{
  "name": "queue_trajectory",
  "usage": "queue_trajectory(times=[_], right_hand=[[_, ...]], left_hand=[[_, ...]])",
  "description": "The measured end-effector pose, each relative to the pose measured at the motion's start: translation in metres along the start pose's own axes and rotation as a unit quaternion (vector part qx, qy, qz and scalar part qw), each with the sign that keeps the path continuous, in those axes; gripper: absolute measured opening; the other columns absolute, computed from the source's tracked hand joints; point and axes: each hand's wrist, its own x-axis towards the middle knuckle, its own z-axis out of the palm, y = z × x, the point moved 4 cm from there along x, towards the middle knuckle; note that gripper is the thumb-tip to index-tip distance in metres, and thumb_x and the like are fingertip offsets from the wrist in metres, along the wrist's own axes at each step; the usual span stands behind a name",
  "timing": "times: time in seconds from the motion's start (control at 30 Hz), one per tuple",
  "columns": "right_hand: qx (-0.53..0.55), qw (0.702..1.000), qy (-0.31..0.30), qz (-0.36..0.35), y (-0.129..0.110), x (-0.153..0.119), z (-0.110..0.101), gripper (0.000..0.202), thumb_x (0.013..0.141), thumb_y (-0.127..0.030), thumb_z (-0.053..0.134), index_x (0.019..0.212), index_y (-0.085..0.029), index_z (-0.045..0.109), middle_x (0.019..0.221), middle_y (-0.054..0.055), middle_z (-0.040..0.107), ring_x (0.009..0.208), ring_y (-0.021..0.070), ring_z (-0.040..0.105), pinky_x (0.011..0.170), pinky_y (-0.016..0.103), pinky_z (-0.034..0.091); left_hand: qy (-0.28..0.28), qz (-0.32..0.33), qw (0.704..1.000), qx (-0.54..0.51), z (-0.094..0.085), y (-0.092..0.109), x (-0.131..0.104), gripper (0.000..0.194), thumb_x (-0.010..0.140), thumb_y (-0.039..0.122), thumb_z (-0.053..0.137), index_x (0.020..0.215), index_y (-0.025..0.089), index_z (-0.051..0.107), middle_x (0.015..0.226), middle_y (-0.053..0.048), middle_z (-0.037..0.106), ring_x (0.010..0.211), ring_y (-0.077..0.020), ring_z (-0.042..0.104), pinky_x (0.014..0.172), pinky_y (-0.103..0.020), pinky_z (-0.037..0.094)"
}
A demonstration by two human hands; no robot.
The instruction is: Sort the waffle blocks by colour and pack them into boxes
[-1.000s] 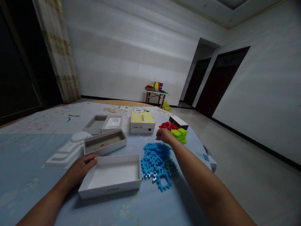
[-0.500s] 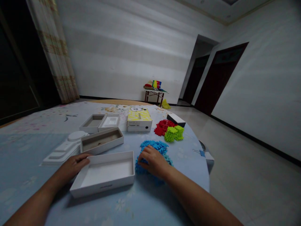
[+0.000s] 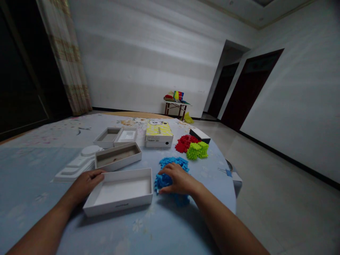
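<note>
An open, shallow white box (image 3: pixel 126 191) stands in front of me with nothing in it. My left hand (image 3: pixel 89 182) grips its left end, the thumb over the rim. To the right of the box lies a pile of blue plastic building pieces (image 3: pixel 163 180). Over that pile is my right hand (image 3: pixel 180 179), thumb and fingers apart, curved around some of the pieces and hiding part of them. Whether its fingertips touch any piece is hard to tell. Beyond it are red pieces (image 3: pixel 186 142) and lime-green pieces (image 3: pixel 197 150), each heaped together.
Behind the white box stand a grey-lined box (image 3: pixel 119 157), two smaller trays (image 3: pixel 107 138) and a white moulded insert (image 3: pixel 77 164). Farther back are a yellow-and-white box (image 3: pixel 158 134) and a black-and-white box (image 3: pixel 200 135). A blue clip (image 3: pixel 228 173) sits at the table's right edge.
My right hand's fingers have spread from a pinch to a wider curve over the blue pieces. My left hand stays on the white box. The view has shifted slightly.
</note>
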Motion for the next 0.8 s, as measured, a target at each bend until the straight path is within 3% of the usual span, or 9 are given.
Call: queue_trajectory(times=[0.13, 0.27, 0.43, 0.6, 0.8], right_hand=[[-0.011, 0.999, -0.043, 0.009, 0.005, 0.006, 0.006, 0.061, 0.065, -0.048, 0.072, 0.118, -0.022, 0.055, 0.113, 0.01, 0.056, 0.107, 0.0273, 0.047, 0.093, 0.04, 0.035], [0.005, 0.998, -0.059, 0.03, 0.011, 0.014, 0.01, 0.056, 0.063, -0.043, 0.075, 0.111, -0.02, 0.058, 0.11, 0.01, 0.055, 0.103, 0.026, 0.05, 0.088, 0.036, 0.04], [0.019, 0.994, -0.089, 0.055, 0.011, 0.019, 0.009, 0.063, 0.056, -0.049, 0.077, 0.111, -0.022, 0.059, 0.109, 0.008, 0.054, 0.103, 0.0261, 0.051, 0.087, 0.036, 0.041], [0.066, 0.99, -0.107, 0.062, 0.008, 0.013, 0.0, 0.072, 0.059, -0.053, 0.073, 0.122, -0.024, 0.054, 0.117, 0.008, 0.055, 0.106, 0.0247, 0.053, 0.091, 0.034, 0.041], [0.117, 0.983, -0.111, 0.091, 0.015, 0.011, -0.001, 0.069, 0.061, -0.052, 0.072, 0.121, -0.022, 0.055, 0.111, 0.007, 0.061, 0.099, 0.0225, 0.058, 0.084, 0.03, 0.045]], left_hand=[[-0.007, -0.023, 1.0, -0.005, 0.001, -0.005, 0.002, 0.038, 0.068, 0.043, 0.048, 0.083, 0.015, 0.069, 0.088, -0.003, 0.073, 0.079, -0.0233, 0.064, 0.07, -0.026, 0.048], [0.002, 0.003, 1.0, 0.005, 0.002, 0.001, 0.004, 0.041, 0.07, 0.041, 0.045, 0.091, 0.015, 0.07, 0.103, -0.005, 0.071, 0.095, -0.0242, 0.062, 0.085, -0.029, 0.044], [0.007, 0.016, 1.0, 0.016, 0.002, 0.008, 0.005, 0.046, 0.071, 0.04, 0.042, 0.098, 0.014, 0.068, 0.111, -0.008, 0.068, 0.105, -0.0241, 0.059, 0.094, -0.033, 0.041], [0.001, 0.034, 0.999, -0.006, 0.003, 0.017, 0.004, 0.048, 0.069, 0.04, 0.04, 0.099, 0.016, 0.069, 0.115, -0.008, 0.065, 0.108, -0.0244, 0.058, 0.096, -0.034, 0.04], [-0.025, 0.085, 0.995, -0.035, 0.011, 0.02, 0.009, 0.054, 0.074, 0.04, 0.034, 0.11, 0.014, 0.064, 0.122, -0.009, 0.061, 0.116, -0.0212, 0.052, 0.103, -0.034, 0.034]])
